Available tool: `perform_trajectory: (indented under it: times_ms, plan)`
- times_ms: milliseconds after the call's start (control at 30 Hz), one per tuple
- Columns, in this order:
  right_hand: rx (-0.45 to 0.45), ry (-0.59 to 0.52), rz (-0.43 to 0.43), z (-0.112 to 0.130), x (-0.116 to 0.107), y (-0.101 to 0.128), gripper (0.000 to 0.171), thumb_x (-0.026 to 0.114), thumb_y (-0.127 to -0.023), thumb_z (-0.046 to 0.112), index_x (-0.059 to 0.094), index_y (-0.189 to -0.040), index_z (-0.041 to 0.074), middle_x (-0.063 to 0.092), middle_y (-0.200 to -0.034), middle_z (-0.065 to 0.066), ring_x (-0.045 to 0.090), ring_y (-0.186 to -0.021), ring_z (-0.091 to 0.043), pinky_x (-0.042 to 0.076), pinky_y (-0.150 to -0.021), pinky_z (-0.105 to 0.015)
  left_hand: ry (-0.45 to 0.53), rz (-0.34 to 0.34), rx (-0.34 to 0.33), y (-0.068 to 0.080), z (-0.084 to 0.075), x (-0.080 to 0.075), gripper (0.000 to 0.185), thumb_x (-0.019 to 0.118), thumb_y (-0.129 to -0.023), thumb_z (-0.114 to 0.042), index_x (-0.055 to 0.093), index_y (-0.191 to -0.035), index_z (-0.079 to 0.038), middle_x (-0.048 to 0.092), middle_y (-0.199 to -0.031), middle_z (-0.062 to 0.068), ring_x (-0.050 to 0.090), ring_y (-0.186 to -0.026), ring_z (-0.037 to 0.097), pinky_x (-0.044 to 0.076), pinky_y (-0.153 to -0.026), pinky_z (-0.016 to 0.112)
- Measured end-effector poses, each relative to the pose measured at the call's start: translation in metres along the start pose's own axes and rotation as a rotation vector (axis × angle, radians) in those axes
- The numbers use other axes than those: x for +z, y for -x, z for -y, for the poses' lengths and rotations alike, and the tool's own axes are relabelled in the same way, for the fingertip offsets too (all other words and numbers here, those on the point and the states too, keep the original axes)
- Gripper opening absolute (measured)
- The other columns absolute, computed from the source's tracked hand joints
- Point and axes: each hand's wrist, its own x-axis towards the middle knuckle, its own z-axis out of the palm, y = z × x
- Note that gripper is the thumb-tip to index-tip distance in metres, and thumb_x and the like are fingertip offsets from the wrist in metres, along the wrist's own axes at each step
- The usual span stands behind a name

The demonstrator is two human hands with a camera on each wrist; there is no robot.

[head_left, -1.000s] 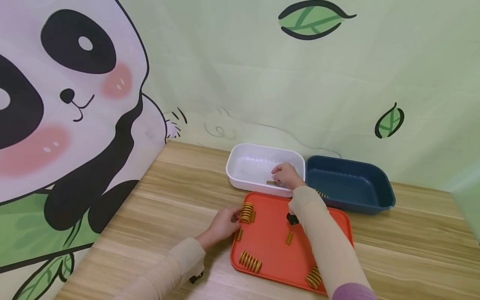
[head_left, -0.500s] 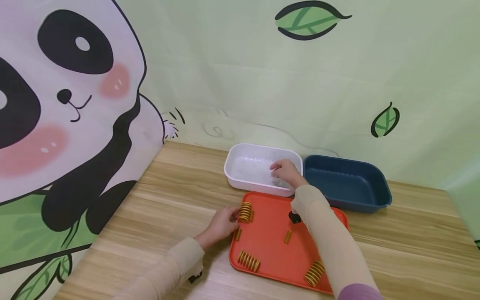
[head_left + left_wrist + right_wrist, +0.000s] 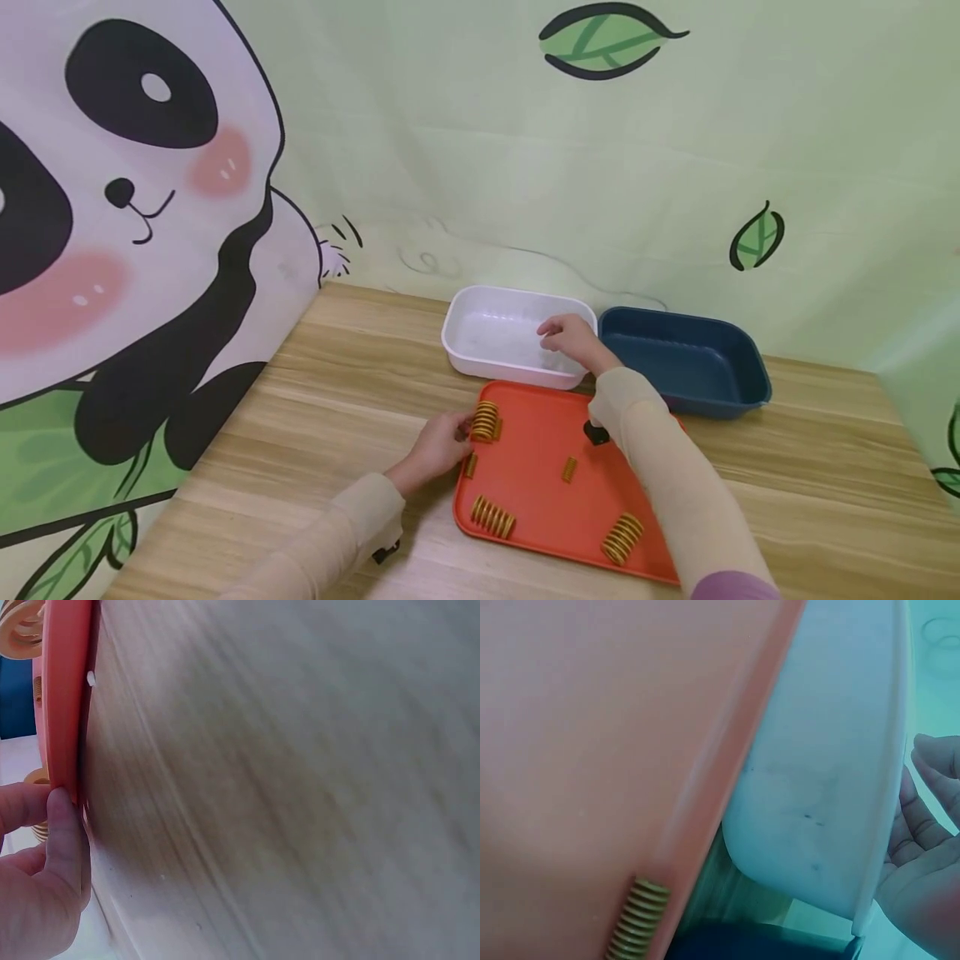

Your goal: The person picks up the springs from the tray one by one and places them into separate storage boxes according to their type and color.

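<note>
Shown from the head view: my left hand [image 3: 438,446] holds the left edge of the orange tray [image 3: 536,492], near its far-left corner, thumb and fingers [image 3: 64,847] pinching the rim, as the left wrist view confirms. Just beside those fingers a large yellow spring [image 3: 485,422] lies on the tray; a small spring [image 3: 470,464] sits close behind it along the same edge. My right hand [image 3: 570,340] hovers over the near-right corner of the white bin [image 3: 480,337], its fingers [image 3: 937,761] loosely spread and holding nothing, judging by the open palm in the right wrist view. I cannot tell whether a spring already lies in the white bin. The blue bin [image 3: 686,367] stands touching or just beside the white one, toward the table's far-right side.

Risks, as I judge them. The right forearm crosses low over the tray, so drawing it back carelessly could sweep the small spring at mid-tray [image 3: 569,469] or the large one near the tray's near edge [image 3: 622,538] off the rim. The springs lie on their sides and would roll if the left hand tilts or jerks the tray. Large and small coils look alike in colour, so one could land in the wrong bin.
</note>
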Motion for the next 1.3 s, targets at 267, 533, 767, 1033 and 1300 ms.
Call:
perform_trajectory:
  times_ms: [267,533,767,1033,1300]
  plan:
    - [-0.04,-0.005,0.015,0.002,-0.005,0.01,0.031,0.054,-0.084,0.012,0.057,-0.112,-0.001,0.057,-0.108,-0.015,0.053,-0.092,-0.026,0.045,-0.085,-0.037,-0.013,-0.01,0.009,-0.001,0.002,0.001,0.049,0.059,-0.069,0.006,0.053,-0.118,0.004,0.061,-0.082,0.011,0.058,-0.073,0.017,0.048,-0.062,0.023]
    - [-0.098,-0.016,0.01,0.002,-0.009,0.019,0.03,0.055,-0.084,0.01,0.057,-0.111,-0.003,0.058,-0.105,-0.017,0.051,-0.089,-0.025,0.046,-0.082,-0.035,-0.024,-0.002,0.002,-0.003,0.004,0.001,0.048,0.059,-0.07,0.005,0.053,-0.118,0.003,0.06,-0.081,0.01,0.058,-0.074,0.017,0.048,-0.062,0.024]
    - [-0.154,-0.019,0.006,0.008,-0.015,0.034,0.029,0.055,-0.084,0.011,0.058,-0.11,-0.002,0.058,-0.103,-0.016,0.049,-0.09,-0.025,0.047,-0.08,-0.033,-0.033,0.0,-0.008,-0.004,0.003,0.001,0.048,0.059,-0.07,0.004,0.053,-0.118,0.003,0.061,-0.082,0.01,0.058,-0.075,0.018,0.048,-0.063,0.025]
    - [-0.185,-0.049,-0.03,0.002,-0.017,0.049,0.025,0.057,-0.083,0.01,0.06,-0.105,-0.001,0.058,-0.097,-0.016,0.049,-0.084,-0.022,0.046,-0.071,-0.024,-0.029,-0.001,-0.011,-0.003,0.001,0.001,0.049,0.06,-0.07,0.004,0.052,-0.119,0.004,0.061,-0.083,0.011,0.058,-0.076,0.018,0.049,-0.064,0.026]
    - [-0.222,-0.059,-0.044,-0.005,-0.021,0.066,0.024,0.058,-0.083,0.012,0.061,-0.103,0.0,0.06,-0.095,-0.015,0.051,-0.083,-0.021,0.047,-0.07,-0.023,-0.025,-0.005,-0.001,-0.003,0.0,0.001,0.05,0.061,-0.069,0.004,0.053,-0.118,0.004,0.062,-0.084,0.012,0.059,-0.076,0.019,0.049,-0.064,0.027]
